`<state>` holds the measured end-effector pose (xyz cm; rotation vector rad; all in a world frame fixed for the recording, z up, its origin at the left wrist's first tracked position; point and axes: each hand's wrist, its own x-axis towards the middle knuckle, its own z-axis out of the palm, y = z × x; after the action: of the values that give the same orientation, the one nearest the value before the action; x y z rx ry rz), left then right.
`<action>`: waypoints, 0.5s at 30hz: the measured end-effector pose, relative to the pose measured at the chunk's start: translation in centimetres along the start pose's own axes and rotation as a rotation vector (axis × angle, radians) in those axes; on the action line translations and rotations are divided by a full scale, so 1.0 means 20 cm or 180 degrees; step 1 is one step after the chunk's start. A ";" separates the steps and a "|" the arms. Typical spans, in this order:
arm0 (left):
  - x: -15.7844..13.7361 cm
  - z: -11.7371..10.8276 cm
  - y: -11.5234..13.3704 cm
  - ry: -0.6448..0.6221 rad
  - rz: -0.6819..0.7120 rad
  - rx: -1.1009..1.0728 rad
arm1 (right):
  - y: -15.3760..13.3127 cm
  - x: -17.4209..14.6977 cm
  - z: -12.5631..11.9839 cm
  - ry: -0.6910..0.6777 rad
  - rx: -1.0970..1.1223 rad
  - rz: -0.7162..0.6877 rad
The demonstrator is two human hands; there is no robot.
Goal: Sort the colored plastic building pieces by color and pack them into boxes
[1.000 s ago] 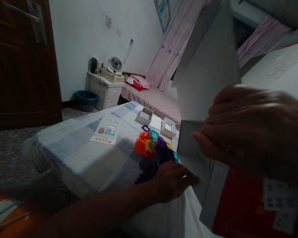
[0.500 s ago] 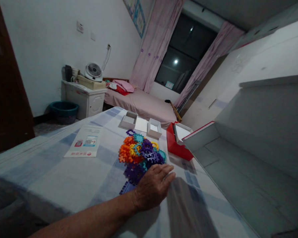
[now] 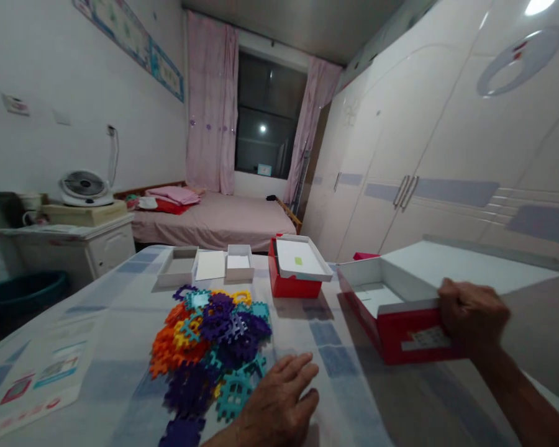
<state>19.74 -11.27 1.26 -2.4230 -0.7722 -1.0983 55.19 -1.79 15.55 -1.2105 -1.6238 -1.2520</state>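
A heap of toothed plastic building pieces [image 3: 235, 341] in purple, orange, yellow and teal lies on the table. My left hand [image 3: 284, 397] rests at its near right side, fingers stretched out and holding nothing. To the right, my right hand [image 3: 475, 313] is closed around the corner of a red cardboard box [image 3: 400, 338] with a pale inside. The flap lid of this box stands folded back, and no pieces show in the visible part of its inside. A teal window-like piece [image 3: 235, 394] lies just beside my left hand.
A smaller red box [image 3: 295, 287] with a white tray on top stands behind the heap. Two small white boxes [image 3: 179, 266] and a pale card [image 3: 211, 266] line the far edge. A printed sheet [image 3: 46, 372] lies left. A bed and wardrobe stand beyond.
The view has levelled and turned right. The large box, earlier tilted up close on the right, now sits lower with my right hand visible on it. My left hand stays by the heap.
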 end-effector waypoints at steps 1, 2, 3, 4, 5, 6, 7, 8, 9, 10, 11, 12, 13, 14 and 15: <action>0.01 0.05 0.00 0.0115 0.0052 0.0015 | -0.02 -0.02 0.06 -0.0032 0.0049 0.0046; 0.02 0.09 0.00 0.0240 0.0113 0.0034 | -0.05 -0.03 0.12 -0.0051 0.0106 0.0115; 0.01 0.14 0.00 0.0349 0.0181 0.0054 | -0.07 -0.04 0.17 -0.0058 0.0166 0.0184; 0.00 0.18 0.00 0.0436 0.0235 0.0078 | -0.10 -0.04 0.22 -0.0080 0.0233 0.0253; -0.02 0.22 -0.01 0.0487 0.0251 0.0111 | -0.11 -0.03 0.27 -0.0140 0.0302 0.0319; -0.05 0.25 -0.02 0.0508 0.0227 0.0151 | -0.13 -0.03 0.32 -0.0185 0.0384 0.0354; -0.08 0.29 -0.03 0.0485 0.0181 0.0194 | -0.14 -0.01 0.36 -0.0227 0.0479 0.0378; -0.11 0.32 -0.04 0.0462 0.0137 0.0234 | -0.14 0.00 0.41 -0.0252 0.0581 0.0396; -0.14 0.34 -0.05 0.0429 0.0101 0.0269 | -0.15 0.01 0.45 -0.0277 0.0679 0.0411; -0.16 0.37 -0.06 0.0391 0.0074 0.0296 | -0.15 0.01 0.50 -0.0301 0.0752 0.0438; -0.18 0.39 -0.07 0.0377 0.0073 0.0305 | -0.14 0.01 0.55 -0.0344 0.0794 0.0471; -0.20 0.41 -0.07 0.0414 0.0071 0.0306 | -0.14 0.01 0.60 -0.0403 0.0808 0.0503; -0.21 0.42 -0.08 0.0466 0.0046 0.0303 | -0.13 0.00 0.65 -0.0480 0.0801 0.0518; -0.21 0.44 -0.08 0.0515 0.0005 0.0297 | -0.13 -0.02 0.70 -0.0545 0.0787 0.0507; -0.21 0.44 -0.08 0.0537 -0.0045 0.0290 | -0.12 -0.03 0.74 -0.0586 0.0778 0.0463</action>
<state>21.44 -6.64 -7.33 -2.2201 -0.7677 -1.2269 52.85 12.24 10.57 -1.2914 -1.7284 -0.8450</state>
